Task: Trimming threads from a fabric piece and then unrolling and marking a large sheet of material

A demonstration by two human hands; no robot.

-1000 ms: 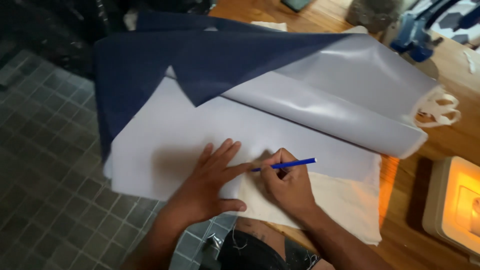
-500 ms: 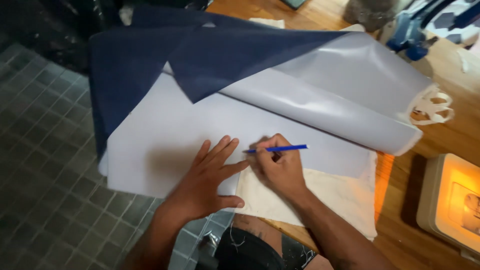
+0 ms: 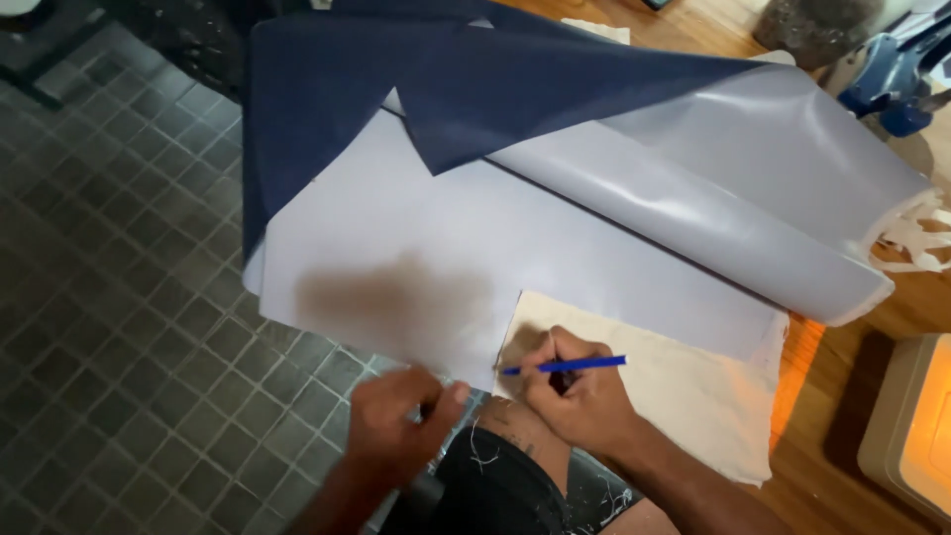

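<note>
We look down on a wooden table [image 3: 852, 396] where a large sheet of coated material [image 3: 416, 248], pale grey on one face and navy on the other, lies partly unrolled, its roll [image 3: 713, 228] resting across the far side and a navy flap [image 3: 515, 99] folded back over it. Our right hand [image 3: 584, 401] is closed around a blue pen [image 3: 565, 366], tip pointed left at the cut edge of the sheet, wrist resting on a cream cloth [image 3: 693, 396] beneath. Our left hand [image 3: 396, 421] sits at the sheet's near edge, fingers curled loosely; motion blur leaves us unsure whether it grips the edge or merely touches it. We judge the sheet light and limp but smooth-faced, likely to slide on the table and crease if pulled by one corner; pressing it flat near the pen line seems the safest hold. A glowing box [image 3: 916, 426] stands at right, above a tiled floor [image 3: 119, 327].
</note>
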